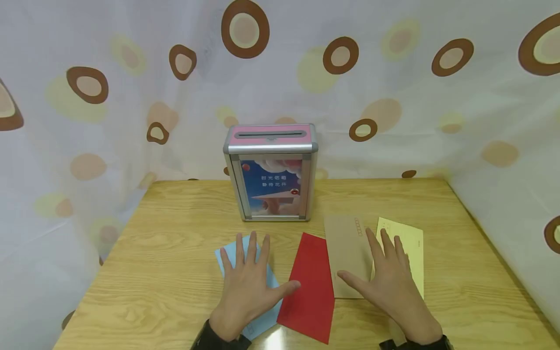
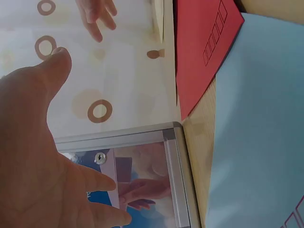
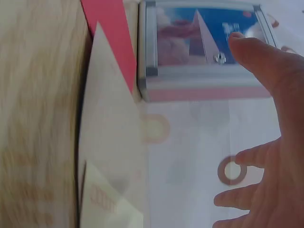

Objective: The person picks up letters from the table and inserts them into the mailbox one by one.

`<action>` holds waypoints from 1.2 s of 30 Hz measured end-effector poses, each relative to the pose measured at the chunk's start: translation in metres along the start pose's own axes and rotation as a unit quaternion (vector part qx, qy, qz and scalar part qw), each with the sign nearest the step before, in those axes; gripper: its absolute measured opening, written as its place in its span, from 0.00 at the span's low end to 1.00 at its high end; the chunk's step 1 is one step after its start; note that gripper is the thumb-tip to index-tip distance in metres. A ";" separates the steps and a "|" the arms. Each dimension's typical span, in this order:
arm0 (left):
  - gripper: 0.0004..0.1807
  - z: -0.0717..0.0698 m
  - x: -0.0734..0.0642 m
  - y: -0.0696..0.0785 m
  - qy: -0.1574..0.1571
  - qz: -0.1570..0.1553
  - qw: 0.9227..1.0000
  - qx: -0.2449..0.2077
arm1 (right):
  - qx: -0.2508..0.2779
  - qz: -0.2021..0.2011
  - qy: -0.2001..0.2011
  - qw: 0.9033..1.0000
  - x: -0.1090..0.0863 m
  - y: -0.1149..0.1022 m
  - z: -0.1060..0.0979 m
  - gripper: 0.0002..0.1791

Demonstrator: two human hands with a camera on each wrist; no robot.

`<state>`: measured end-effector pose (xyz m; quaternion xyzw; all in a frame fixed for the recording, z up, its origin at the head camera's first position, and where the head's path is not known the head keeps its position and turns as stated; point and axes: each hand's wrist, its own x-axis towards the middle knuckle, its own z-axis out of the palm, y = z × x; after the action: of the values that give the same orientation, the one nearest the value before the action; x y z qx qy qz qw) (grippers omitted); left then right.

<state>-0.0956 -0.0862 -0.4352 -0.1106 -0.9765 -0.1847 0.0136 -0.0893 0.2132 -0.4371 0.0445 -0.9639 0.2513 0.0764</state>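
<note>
My left hand [image 1: 246,287] hovers palm down with fingers spread over a light blue envelope [image 1: 272,316], its thumb reaching across toward a red envelope [image 1: 308,287]. My right hand [image 1: 389,284] is spread the same way above a brown kraft envelope [image 1: 347,257] and a pale yellow envelope [image 1: 413,248], hiding parts of both. Neither hand holds anything. In the left wrist view the blue envelope [image 2: 259,118] lies beside the red envelope [image 2: 204,42]. The right wrist view shows the kraft envelope [image 3: 107,118] partly under the yellow envelope [image 3: 107,202].
Behind the envelopes stands an upright silver-framed box [image 1: 273,187] with a slot [image 1: 271,134] in its pink top and a small lock [image 1: 295,191] on its picture front. A patterned curtain [image 1: 280,87] surrounds the wooden table [image 1: 175,272] at the back and sides.
</note>
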 end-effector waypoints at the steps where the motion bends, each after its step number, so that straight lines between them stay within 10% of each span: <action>1: 0.62 0.001 0.000 0.000 -0.001 0.000 1.000 0.000 | 0.005 0.005 -0.002 1.000 0.001 0.004 -0.003 0.63; 36: 0.62 0.022 -0.003 0.018 -0.066 0.055 0.996 0.013 | -0.010 0.067 -0.127 0.990 0.055 0.123 -0.055 0.63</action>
<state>-0.0882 -0.0622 -0.4490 -0.1759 -0.9700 -0.1630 -0.0391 -0.1517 0.3446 -0.4393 0.0103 -0.9691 0.2382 -0.0629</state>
